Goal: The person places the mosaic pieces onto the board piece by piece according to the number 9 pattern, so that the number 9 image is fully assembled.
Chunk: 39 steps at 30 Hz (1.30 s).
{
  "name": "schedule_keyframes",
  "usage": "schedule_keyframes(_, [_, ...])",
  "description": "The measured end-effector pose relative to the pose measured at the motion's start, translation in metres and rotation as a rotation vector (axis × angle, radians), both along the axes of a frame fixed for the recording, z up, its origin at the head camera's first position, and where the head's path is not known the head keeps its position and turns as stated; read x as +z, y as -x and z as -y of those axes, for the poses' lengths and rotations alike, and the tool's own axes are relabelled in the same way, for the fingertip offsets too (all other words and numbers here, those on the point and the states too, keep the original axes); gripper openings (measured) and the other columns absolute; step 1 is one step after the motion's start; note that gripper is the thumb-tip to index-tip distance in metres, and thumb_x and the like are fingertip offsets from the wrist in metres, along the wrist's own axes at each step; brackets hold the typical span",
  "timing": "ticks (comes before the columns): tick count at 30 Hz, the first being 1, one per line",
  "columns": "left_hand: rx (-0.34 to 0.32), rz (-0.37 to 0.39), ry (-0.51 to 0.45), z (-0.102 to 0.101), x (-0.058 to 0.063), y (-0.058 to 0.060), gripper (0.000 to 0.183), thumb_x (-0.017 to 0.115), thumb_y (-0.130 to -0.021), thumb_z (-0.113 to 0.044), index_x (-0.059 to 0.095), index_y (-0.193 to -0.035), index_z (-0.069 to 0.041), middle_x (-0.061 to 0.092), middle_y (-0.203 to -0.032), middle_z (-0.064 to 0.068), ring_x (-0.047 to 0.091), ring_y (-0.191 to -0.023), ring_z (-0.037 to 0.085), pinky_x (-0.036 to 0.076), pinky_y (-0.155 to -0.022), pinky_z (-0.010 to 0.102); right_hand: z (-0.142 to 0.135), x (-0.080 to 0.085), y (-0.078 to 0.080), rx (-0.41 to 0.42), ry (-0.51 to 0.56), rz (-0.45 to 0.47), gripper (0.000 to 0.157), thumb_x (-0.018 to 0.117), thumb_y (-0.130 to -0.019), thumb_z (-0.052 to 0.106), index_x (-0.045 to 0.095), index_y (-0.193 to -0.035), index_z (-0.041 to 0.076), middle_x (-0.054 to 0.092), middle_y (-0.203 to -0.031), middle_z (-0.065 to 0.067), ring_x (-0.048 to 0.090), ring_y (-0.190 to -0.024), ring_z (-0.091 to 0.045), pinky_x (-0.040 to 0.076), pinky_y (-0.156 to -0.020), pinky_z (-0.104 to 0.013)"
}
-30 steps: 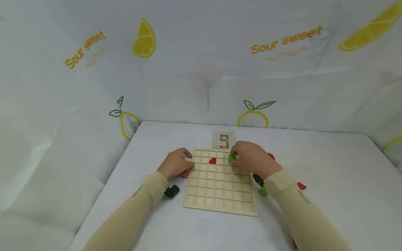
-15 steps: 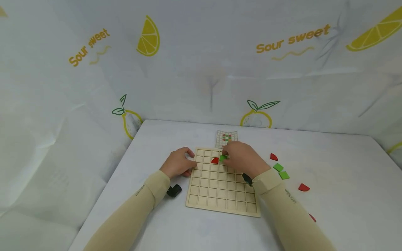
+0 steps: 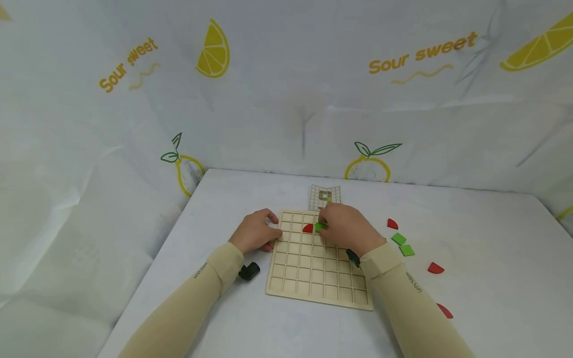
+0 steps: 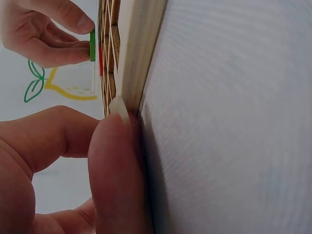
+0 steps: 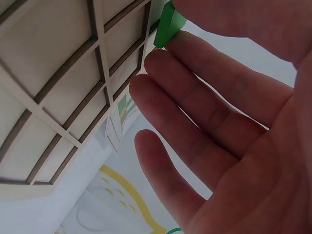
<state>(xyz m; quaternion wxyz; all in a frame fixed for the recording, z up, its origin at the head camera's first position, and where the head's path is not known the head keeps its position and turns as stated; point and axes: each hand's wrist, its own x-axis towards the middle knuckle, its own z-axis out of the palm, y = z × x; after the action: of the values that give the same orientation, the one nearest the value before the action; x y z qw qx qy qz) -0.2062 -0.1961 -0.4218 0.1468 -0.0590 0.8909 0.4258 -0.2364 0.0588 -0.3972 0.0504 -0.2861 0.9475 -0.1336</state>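
Note:
My left hand [image 3: 254,231] holds the left edge of a pale wooden grid board [image 3: 301,272], the thumb against its rim in the left wrist view. A red quarter-circle tile [image 3: 308,228] lies in a cell near the top. Just right of it, my right hand [image 3: 349,224] pinches a green square tile [image 3: 320,226] between thumb and index finger. Seen from the left wrist, this green tile [image 4: 92,46] stands out slightly from the grid. The right wrist view has the other fingers spread behind it. My right hand hides part of the board's upper right.
A small pattern card [image 3: 316,195] lies behind the board, partly covered by my right hand. To the right are two green square tiles [image 3: 399,239] and several red quarter-circle tiles [image 3: 436,268]. A black object [image 3: 249,271] sits by my left wrist.
My right hand has moved left over the board with the green tile, stopping beside the red one. The left hand stays at the edge. The view has shifted slightly.

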Motion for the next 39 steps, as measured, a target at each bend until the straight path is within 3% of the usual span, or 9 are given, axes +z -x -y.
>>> schedule_keyframes(13, [-0.011, -0.014, 0.011, 0.0027, 0.0005, -0.0001, 0.033, 0.074, -0.096, -0.019, 0.064, -0.126, -0.011, 0.076, -0.075, 0.007, 0.073, -0.061, 0.015, 0.063, -0.062, 0.028, 0.0032, -0.0024, -0.0004, 0.018, -0.011, -0.050, 0.025, 0.072, -0.094, 0.003, 0.066, -0.073, 0.015, 0.057, -0.081, -0.001, 0.045, -0.073, -0.016, 0.039, -0.066, -0.030])
schedule_keyframes(25, [-0.008, -0.014, 0.017, 0.0024, 0.0014, -0.0014, 0.033, 0.074, -0.095, -0.019, 0.065, -0.126, -0.012, 0.075, -0.073, 0.007, 0.072, -0.060, 0.015, 0.062, -0.061, 0.027, 0.0051, -0.0049, 0.0016, 0.020, -0.055, -0.060, 0.009, 0.073, -0.094, 0.007, 0.078, -0.088, 0.011, 0.065, -0.087, -0.001, 0.054, -0.076, -0.016, 0.050, -0.070, -0.033])
schedule_keyframes(35, [-0.008, -0.013, 0.020, 0.0023, 0.0000, -0.0005, 0.033, 0.074, -0.096, -0.019, 0.064, -0.126, -0.012, 0.075, -0.074, 0.007, 0.072, -0.061, 0.015, 0.063, -0.061, 0.028, 0.0047, -0.0061, 0.0017, 0.022, -0.038, -0.057, 0.020, 0.071, -0.093, 0.003, 0.069, -0.076, 0.015, 0.056, -0.079, -0.001, 0.047, -0.073, -0.017, 0.040, -0.066, -0.030])
schedule_keyframes(39, [-0.011, -0.015, 0.012, 0.0017, -0.0002, 0.0000, 0.033, 0.074, -0.096, -0.019, 0.064, -0.126, -0.012, 0.075, -0.074, 0.007, 0.072, -0.061, 0.015, 0.063, -0.061, 0.028, 0.0038, -0.0073, 0.0020, 0.022, -0.043, -0.066, 0.018, 0.072, -0.093, 0.004, 0.070, -0.079, 0.015, 0.056, -0.080, 0.000, 0.047, -0.074, -0.016, 0.040, -0.066, -0.030])
